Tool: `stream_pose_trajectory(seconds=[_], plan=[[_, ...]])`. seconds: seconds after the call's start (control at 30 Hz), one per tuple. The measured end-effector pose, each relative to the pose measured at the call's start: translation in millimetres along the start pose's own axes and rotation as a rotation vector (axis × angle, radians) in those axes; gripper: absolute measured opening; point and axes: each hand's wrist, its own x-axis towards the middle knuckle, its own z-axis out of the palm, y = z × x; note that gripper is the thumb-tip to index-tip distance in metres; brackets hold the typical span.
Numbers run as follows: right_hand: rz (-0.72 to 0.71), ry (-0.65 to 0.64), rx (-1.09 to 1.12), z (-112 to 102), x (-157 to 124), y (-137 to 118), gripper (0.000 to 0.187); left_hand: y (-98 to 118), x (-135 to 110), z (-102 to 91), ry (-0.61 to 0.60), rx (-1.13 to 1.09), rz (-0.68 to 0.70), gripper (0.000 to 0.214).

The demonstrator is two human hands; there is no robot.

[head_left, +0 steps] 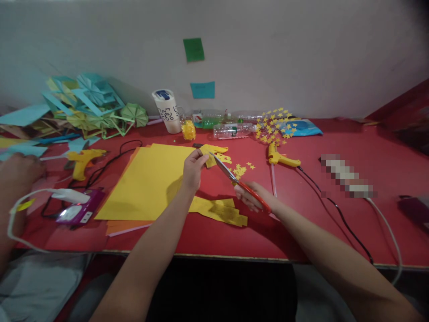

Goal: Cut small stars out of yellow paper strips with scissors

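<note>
Left fingers (203,159) clamp yellow paper (210,163); right fingers (241,193) clamp red-handled scissors (235,180). Open room separates yellow strips (217,210) from the surface's (214,241) front edge.

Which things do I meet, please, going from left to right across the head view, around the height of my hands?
Another person's hand, first yellow glue gun, yellow sheet, your left hand, red-handled scissors, second yellow glue gun, pixelated pale object.

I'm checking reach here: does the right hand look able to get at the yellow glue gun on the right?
Probably yes, though not at once: the right hand holds the scissors, which would likely need setting down. The glue gun lies near, and nothing tall seems to stand between.
</note>
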Motion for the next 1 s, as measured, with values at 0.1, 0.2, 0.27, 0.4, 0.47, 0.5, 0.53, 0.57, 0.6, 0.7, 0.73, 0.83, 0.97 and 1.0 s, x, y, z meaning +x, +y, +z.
stream_pose_trajectory(seconds=[0.1,0.2,0.27,0.4,0.47,0.5,0.53,0.57,0.6,0.7,0.73,0.83,0.97,1.0], plan=[[0.000,-0.011,-0.005,-0.4,0.4,-0.3,0.049,-0.6,-0.9,0.1,-0.008,0.010,-0.005,0.011],[-0.015,0.001,-0.013,-0.6,1.0,0.9,0.052,-1.9,-2.0,0.5,-0.027,0.016,-0.013,0.010],[-0.019,0.011,-0.028,-0.5,1.2,1.9,0.054,-2.3,-2.3,0.7,-0.032,0.015,-0.014,0.010],[-0.017,0.018,-0.031,-0.6,0.8,3.1,0.051,-1.0,-2.4,1.5,-0.027,0.022,-0.014,0.012],[-0.032,0.017,-0.025,-1.1,0.9,3.8,0.048,0.2,-2.5,2.1,-0.022,0.018,-0.018,0.013],[-0.041,0.017,-0.025,-1.4,1.0,4.3,0.047,0.8,-2.6,2.5,-0.017,0.015,-0.023,0.014],[-0.047,0.016,-0.028,-1.6,1.3,4.9,0.046,1.3,-2.7,2.9,-0.010,0.013,-0.027,0.014],[-0.048,0.015,-0.033,-1.9,1.6,5.5,0.045,1.7,-2.7,3.3,-0.006,0.012,-0.030,0.015],[-0.048,0.016,-0.040,-2.1,2.0,6.2,0.044,1.8,-2.8,3.7,-0.002,0.011,-0.032,0.015],[-0.052,0.010,-0.055,-2.3,2.5,7.3,0.044,1.5,-2.9,4.2,0.001,0.006,-0.029,0.017],[-0.053,0.008,-0.058,-2.2,2.3,7.2,0.044,1.2,-3.0,4.2,-0.001,0.005,-0.028,0.018],[-0.045,0.018,-0.063,-1.8,1.2,5.5,0.045,0.8,-3.4,3.8,-0.004,0.009,-0.027,0.017],[-0.040,0.023,-0.065,-1.1,0.1,3.4,0.046,0.9,-3.6,3.0,-0.006,0.014,-0.020,0.015],[-0.036,0.020,-0.066,-1.0,0.2,3.2,0.047,0.8,-3.5,2.8,-0.006,0.015,-0.017,0.015]])
